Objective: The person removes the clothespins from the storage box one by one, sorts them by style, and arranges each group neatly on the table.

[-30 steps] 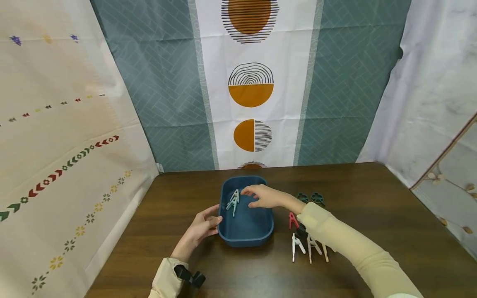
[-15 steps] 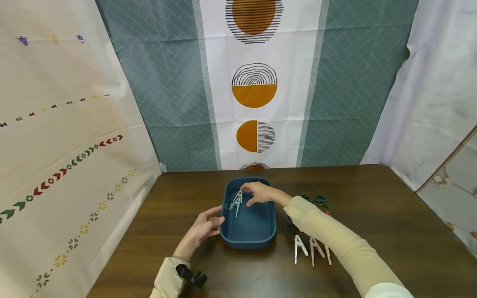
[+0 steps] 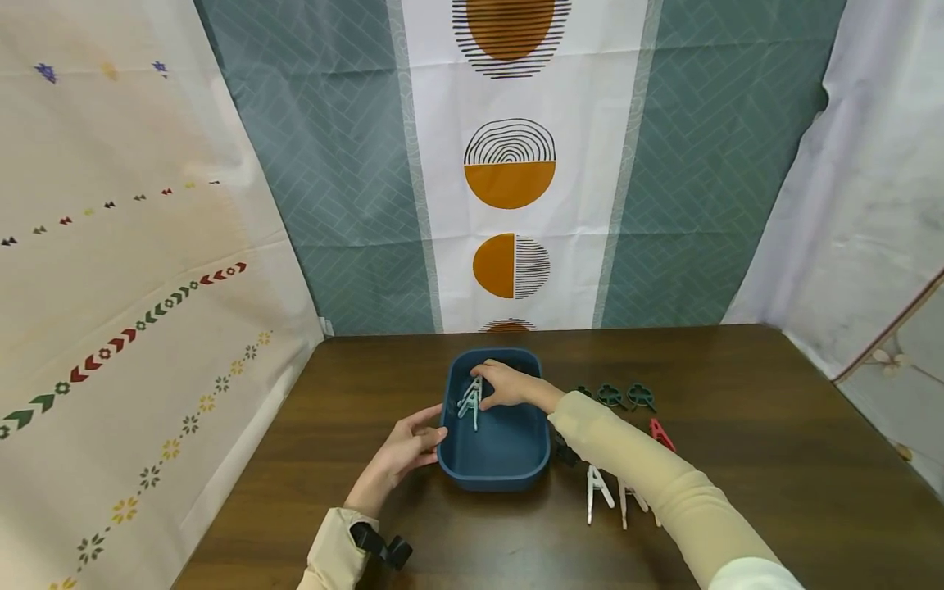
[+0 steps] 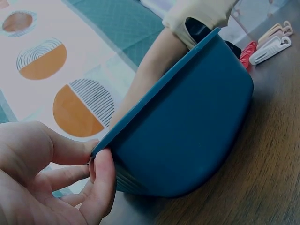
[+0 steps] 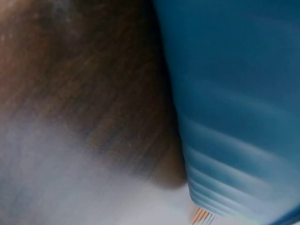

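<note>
A blue plastic bin point(image 3: 492, 475) stands on the table, with pale green clothespins point(image 3: 468, 401) lying in its left part. My left hand point(image 3: 401, 449) holds the bin's left side; in the left wrist view, thumb and fingers pinch its rim point(image 4: 154, 93). Inside the bin, my right hand point(image 3: 509, 385) has fingertips and thumb around the upper end of one pale green clothespin. The right wrist view shows mainly the bin's outer wall point(image 5: 229, 112), and the right fingers are hidden there.
Right of the bin lie white clothespins point(image 3: 596, 492), pinkish clothespins point(image 3: 630, 496) and a red clothespin point(image 3: 661, 434), partly behind the right sleeve. Several dark green clips point(image 3: 610, 396) lie farther back. Patterned cloths point(image 3: 354, 205) border the brown table point(image 3: 369, 360).
My right hand has moved left and closed its fingers around a pale green clothespin, which has shifted slightly. My left hand stays at the bin's rim.
</note>
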A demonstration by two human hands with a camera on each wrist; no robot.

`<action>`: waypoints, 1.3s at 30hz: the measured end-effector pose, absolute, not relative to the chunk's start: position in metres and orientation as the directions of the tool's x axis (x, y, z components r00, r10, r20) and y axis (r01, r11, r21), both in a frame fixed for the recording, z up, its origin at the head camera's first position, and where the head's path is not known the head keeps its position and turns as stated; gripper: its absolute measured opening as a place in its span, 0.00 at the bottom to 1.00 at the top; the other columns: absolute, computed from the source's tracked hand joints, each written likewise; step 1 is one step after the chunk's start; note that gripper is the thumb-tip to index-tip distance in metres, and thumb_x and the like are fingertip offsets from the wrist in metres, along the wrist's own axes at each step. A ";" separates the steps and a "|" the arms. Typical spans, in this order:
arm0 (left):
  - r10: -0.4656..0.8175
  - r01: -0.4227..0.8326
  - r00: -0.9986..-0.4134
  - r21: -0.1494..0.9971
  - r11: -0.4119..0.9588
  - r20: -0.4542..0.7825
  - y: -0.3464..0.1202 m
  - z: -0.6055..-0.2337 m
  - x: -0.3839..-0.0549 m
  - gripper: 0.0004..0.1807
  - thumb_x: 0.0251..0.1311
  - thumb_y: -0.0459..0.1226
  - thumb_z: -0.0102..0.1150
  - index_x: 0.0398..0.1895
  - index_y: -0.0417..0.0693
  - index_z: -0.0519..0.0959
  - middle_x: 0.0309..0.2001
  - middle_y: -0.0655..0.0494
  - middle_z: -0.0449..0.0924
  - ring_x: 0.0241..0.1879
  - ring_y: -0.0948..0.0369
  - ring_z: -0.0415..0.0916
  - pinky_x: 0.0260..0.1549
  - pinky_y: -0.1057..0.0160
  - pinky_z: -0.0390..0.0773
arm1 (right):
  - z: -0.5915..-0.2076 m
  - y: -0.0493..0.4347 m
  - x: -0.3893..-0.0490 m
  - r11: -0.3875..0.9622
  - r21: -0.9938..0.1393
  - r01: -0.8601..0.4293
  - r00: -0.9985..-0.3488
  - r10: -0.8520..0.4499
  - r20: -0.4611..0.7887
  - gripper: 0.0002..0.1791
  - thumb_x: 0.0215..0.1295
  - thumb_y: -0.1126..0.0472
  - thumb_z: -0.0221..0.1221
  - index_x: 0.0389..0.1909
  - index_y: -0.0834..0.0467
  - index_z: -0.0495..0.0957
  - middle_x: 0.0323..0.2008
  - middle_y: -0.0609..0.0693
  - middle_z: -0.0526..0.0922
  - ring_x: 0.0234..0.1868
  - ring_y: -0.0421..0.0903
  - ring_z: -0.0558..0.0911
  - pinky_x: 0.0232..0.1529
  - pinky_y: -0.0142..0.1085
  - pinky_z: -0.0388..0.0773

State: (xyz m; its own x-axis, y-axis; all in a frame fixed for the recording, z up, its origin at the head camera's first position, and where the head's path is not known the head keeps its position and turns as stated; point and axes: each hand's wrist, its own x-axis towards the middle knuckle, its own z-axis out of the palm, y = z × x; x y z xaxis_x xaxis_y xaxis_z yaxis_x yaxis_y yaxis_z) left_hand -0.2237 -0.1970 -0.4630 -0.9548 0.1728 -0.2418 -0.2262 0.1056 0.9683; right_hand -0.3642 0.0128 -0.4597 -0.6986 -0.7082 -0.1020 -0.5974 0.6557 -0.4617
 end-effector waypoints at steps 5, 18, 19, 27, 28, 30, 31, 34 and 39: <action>0.172 -0.230 -0.954 0.968 0.104 -0.245 -0.196 -0.463 -0.225 0.30 0.66 0.33 0.55 0.71 0.42 0.61 0.30 0.57 0.77 0.26 0.66 0.72 0.24 0.73 0.78 | -0.461 0.010 -0.364 0.647 -0.461 -0.607 -0.692 -0.716 -0.093 0.36 0.60 0.53 0.66 0.66 0.61 0.65 0.64 0.57 0.69 0.65 0.53 0.69 0.65 0.46 0.68; 0.181 -0.225 -0.954 0.970 0.095 -0.239 -0.196 -0.464 -0.225 0.32 0.66 0.34 0.57 0.71 0.41 0.60 0.30 0.57 0.77 0.27 0.66 0.72 0.24 0.73 0.78 | -0.456 0.018 -0.364 0.676 -0.404 -0.616 -0.729 -0.684 -0.034 0.37 0.60 0.52 0.66 0.67 0.59 0.64 0.65 0.57 0.69 0.64 0.54 0.71 0.63 0.46 0.70; 0.182 -0.225 -0.954 0.970 0.095 -0.239 -0.196 -0.464 -0.225 0.32 0.65 0.34 0.57 0.71 0.41 0.60 0.31 0.57 0.78 0.27 0.66 0.72 0.24 0.73 0.78 | -0.455 0.019 -0.364 0.678 -0.403 -0.615 -0.734 -0.679 -0.023 0.37 0.60 0.52 0.66 0.67 0.59 0.64 0.65 0.57 0.69 0.64 0.54 0.71 0.62 0.46 0.71; 0.166 -0.235 -0.954 0.967 0.099 -0.249 -0.196 -0.463 -0.225 0.31 0.66 0.33 0.56 0.71 0.42 0.61 0.32 0.53 0.78 0.26 0.66 0.72 0.24 0.73 0.77 | -0.445 0.026 -0.360 0.663 -0.442 -0.604 -0.745 -0.666 0.020 0.37 0.60 0.52 0.66 0.68 0.57 0.63 0.65 0.57 0.69 0.63 0.54 0.72 0.61 0.47 0.73; 0.165 -0.236 -0.954 0.967 0.100 -0.250 -0.196 -0.462 -0.225 0.31 0.66 0.34 0.56 0.71 0.42 0.61 0.32 0.53 0.78 0.26 0.66 0.72 0.24 0.73 0.77 | -0.445 0.027 -0.360 0.664 -0.442 -0.604 -0.747 -0.665 0.022 0.37 0.60 0.52 0.66 0.68 0.57 0.63 0.64 0.57 0.70 0.62 0.54 0.73 0.60 0.47 0.73; 0.166 -0.235 -0.954 0.967 0.099 -0.249 -0.195 -0.462 -0.225 0.31 0.66 0.34 0.56 0.71 0.42 0.60 0.32 0.53 0.78 0.26 0.66 0.72 0.24 0.73 0.77 | -0.445 0.030 -0.359 0.666 -0.442 -0.601 -0.750 -0.661 0.025 0.37 0.60 0.52 0.66 0.68 0.57 0.63 0.63 0.57 0.71 0.62 0.53 0.73 0.60 0.47 0.73; 0.167 -0.236 -0.954 0.967 0.099 -0.250 -0.195 -0.462 -0.225 0.32 0.66 0.34 0.56 0.71 0.42 0.60 0.32 0.54 0.78 0.26 0.66 0.72 0.24 0.73 0.77 | -0.445 0.031 -0.359 0.667 -0.441 -0.600 -0.751 -0.660 0.024 0.37 0.60 0.52 0.66 0.68 0.57 0.63 0.63 0.57 0.71 0.62 0.53 0.73 0.60 0.46 0.73; 0.171 -0.235 -0.953 0.967 0.098 -0.248 -0.195 -0.461 -0.224 0.32 0.66 0.34 0.56 0.72 0.42 0.60 0.32 0.54 0.78 0.26 0.66 0.72 0.24 0.73 0.78 | -0.446 0.035 -0.358 0.657 -0.453 -0.602 -0.747 -0.665 0.028 0.37 0.60 0.53 0.66 0.67 0.58 0.64 0.63 0.57 0.71 0.61 0.52 0.73 0.60 0.46 0.73; 0.176 -0.234 -0.952 0.967 0.099 -0.249 -0.196 -0.461 -0.224 0.31 0.67 0.34 0.55 0.72 0.42 0.59 0.32 0.55 0.79 0.26 0.66 0.73 0.24 0.73 0.78 | -0.446 0.039 -0.358 0.618 -0.469 -0.631 -0.719 -0.693 0.055 0.37 0.60 0.54 0.66 0.67 0.61 0.64 0.61 0.58 0.72 0.60 0.53 0.74 0.60 0.46 0.74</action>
